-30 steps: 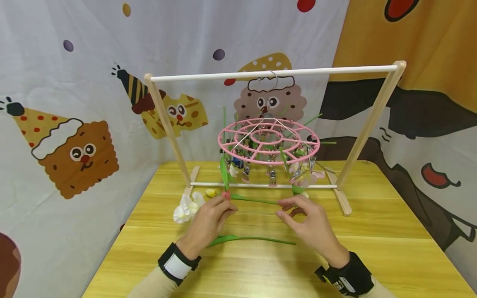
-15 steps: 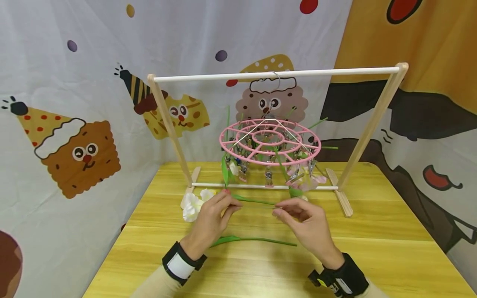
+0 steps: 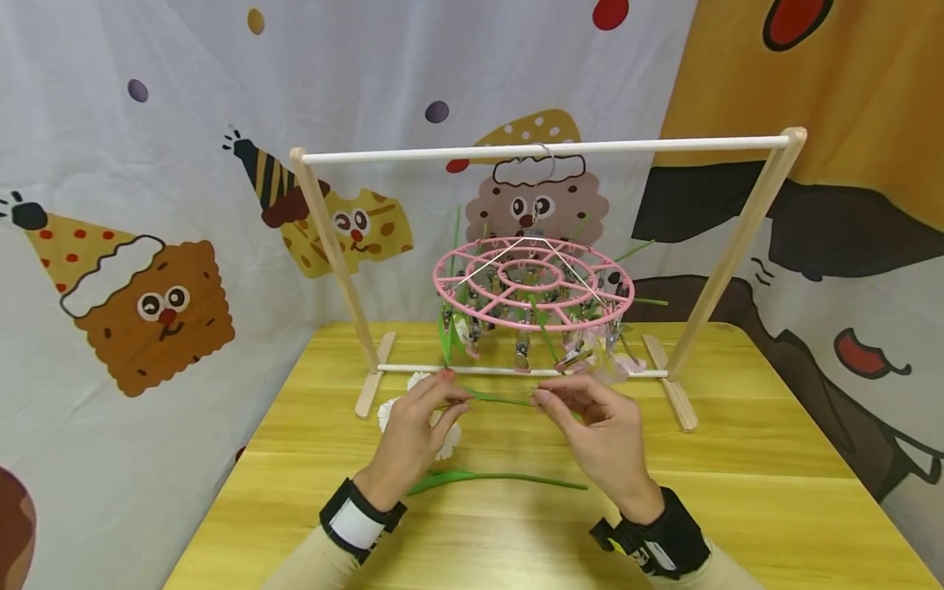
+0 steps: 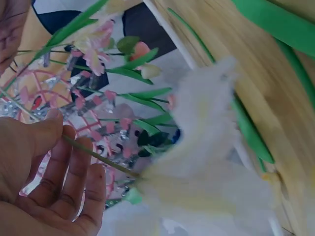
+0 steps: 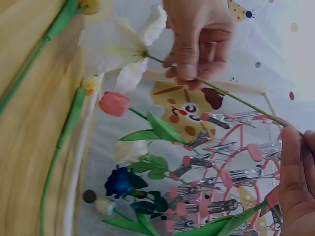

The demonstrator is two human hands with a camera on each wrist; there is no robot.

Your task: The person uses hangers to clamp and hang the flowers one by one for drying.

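Note:
A white artificial flower (image 5: pixel 110 46) with a pale yellow centre and a long thin green stem is held up between both hands. My left hand (image 3: pixel 415 430) pinches the stem a short way below the bloom, thumb against the fingers. Farther along, my right hand (image 3: pixel 601 430) pinches the stem near its other end. Beyond the hands, a pink round clip hanger (image 3: pixel 483 314) hangs from a frame. Its metal clips (image 5: pixel 241 177) hold several flowers, among them a pink tulip (image 5: pixel 114 103) and a blue rose (image 5: pixel 118 181), blooms downward.
The wooden frame's white top bar (image 3: pixel 413 153) carries the hanger. Its lower bar (image 3: pixel 472 370) runs across the back of the table (image 3: pixel 501 533). One green-stemmed flower (image 3: pixel 516 476) lies in front of the hands, another green stem (image 3: pixel 501 398) behind them. A printed curtain (image 3: pixel 221 106) hangs behind.
My right hand has shifted left and slightly away from me, still pinching the stem. The white bloom has moved right and now shows partly behind my left hand. The hanger has turned slightly.

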